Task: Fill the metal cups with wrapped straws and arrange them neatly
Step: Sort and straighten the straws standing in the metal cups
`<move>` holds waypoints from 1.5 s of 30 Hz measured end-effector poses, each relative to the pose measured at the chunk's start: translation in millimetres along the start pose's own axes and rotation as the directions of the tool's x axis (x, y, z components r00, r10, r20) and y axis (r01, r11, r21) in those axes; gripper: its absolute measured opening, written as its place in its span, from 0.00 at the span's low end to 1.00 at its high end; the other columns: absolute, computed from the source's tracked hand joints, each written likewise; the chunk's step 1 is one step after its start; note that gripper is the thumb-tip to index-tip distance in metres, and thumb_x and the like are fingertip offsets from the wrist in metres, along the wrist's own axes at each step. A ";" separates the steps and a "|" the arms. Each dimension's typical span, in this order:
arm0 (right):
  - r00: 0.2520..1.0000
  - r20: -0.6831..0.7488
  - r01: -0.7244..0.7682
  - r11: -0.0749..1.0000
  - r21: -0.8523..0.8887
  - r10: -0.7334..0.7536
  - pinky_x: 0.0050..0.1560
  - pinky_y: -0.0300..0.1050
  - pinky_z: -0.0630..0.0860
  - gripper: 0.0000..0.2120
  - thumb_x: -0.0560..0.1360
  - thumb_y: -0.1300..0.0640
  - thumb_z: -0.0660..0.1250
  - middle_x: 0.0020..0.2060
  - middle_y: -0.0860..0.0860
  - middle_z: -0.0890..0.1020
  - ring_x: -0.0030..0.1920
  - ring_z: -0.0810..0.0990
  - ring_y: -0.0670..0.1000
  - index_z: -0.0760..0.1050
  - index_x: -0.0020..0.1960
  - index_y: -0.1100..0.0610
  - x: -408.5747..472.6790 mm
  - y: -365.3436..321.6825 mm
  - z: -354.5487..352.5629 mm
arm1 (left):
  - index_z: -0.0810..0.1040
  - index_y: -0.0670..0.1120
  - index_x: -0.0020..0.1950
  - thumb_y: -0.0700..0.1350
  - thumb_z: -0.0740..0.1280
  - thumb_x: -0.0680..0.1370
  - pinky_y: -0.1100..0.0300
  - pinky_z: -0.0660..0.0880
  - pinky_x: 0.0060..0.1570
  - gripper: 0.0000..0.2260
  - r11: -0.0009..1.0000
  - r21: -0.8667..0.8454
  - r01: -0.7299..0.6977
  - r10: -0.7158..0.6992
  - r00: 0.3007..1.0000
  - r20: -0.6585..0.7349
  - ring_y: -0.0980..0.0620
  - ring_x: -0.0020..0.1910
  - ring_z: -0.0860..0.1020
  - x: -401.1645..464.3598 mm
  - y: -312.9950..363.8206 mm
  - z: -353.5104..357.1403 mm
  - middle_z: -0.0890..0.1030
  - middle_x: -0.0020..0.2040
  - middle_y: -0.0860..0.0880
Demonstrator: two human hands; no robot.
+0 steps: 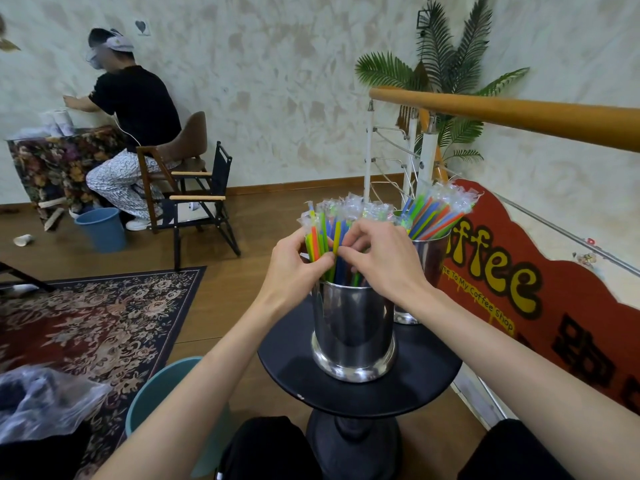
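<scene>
We gather wrapped straws in the near metal cup.

Our left hand (298,259) and right hand (377,256) curl their fingers around the bundle of wrapped straws (330,223) standing upright in the near metal cup (353,332), which sits on a small round black table (429,382). Just behind it to the right, the far metal cup (427,261) holds a second bundle of straws (438,211) fanning rightward. A teal bin (152,403) stands near left on the floor.

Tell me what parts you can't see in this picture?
Head view only:
- Middle of the straws in the near cup: hidden by the left hand and right hand.
- Far cup: mostly behind the right hand and near cup.
- Plastic bag: blurred, contents unclear.
- Teal bin: inside blocked by the left forearm.
</scene>
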State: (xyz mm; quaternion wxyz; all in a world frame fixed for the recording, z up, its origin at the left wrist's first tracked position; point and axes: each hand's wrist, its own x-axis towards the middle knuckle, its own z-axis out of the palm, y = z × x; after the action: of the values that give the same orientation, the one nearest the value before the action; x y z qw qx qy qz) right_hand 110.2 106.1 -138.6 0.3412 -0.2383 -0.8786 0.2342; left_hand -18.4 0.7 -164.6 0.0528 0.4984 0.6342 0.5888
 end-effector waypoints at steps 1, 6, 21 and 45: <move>1.000 0.015 0.005 1.000 0.002 -0.005 0.49 0.54 0.82 0.02 0.77 0.53 0.73 0.35 0.44 0.84 0.39 0.83 0.45 0.81 0.47 0.50 -0.1 0.0 -0.5 | 0.83 0.43 0.49 0.36 0.72 0.77 0.39 0.79 0.49 0.03 1.000 0.000 0.005 -0.005 1.000 0.004 0.39 0.44 0.80 -0.1 0.0 -0.2 0.82 0.42 0.43; 0.994 0.113 -0.022 0.994 0.103 0.010 0.52 0.54 0.83 0.06 0.75 0.52 0.73 0.41 0.44 0.85 0.45 0.84 0.43 0.84 0.51 0.51 -1.9 1.5 -3.5 | 0.84 0.41 0.50 0.38 0.73 0.77 0.39 0.79 0.51 0.03 1.000 -0.010 0.007 -0.007 1.000 0.018 0.38 0.45 0.81 -1.3 1.1 -0.7 0.83 0.43 0.40; 0.935 -0.194 0.328 0.934 0.145 -0.298 0.39 0.35 0.77 0.03 0.81 0.61 0.68 0.40 0.48 0.82 0.39 0.83 0.43 0.74 0.52 0.57 12.6 -7.2 -28.0 | 0.79 0.39 0.50 0.38 0.71 0.79 0.38 0.78 0.52 0.03 1.000 0.016 0.020 -0.020 0.999 -0.032 0.41 0.48 0.81 -0.1 2.4 4.3 0.82 0.45 0.41; 0.992 0.117 0.026 0.991 0.132 -0.042 0.34 0.33 0.68 0.18 0.79 0.51 0.68 0.27 0.49 0.82 0.26 0.75 0.40 0.78 0.31 0.53 1.7 -13.2 -24.9 | 0.81 0.42 0.52 0.33 0.72 0.75 0.58 0.79 0.51 0.07 0.994 -0.073 0.079 -0.080 0.997 -0.009 0.55 0.47 0.82 -0.5 3.1 1.5 0.84 0.45 0.48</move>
State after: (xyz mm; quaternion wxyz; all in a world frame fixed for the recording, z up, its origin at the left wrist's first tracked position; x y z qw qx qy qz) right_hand 123.4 103.0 -113.9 0.3069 -0.1860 -0.8841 0.2992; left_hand -15.4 0.8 -162.9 0.0903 0.4669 0.6322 0.6117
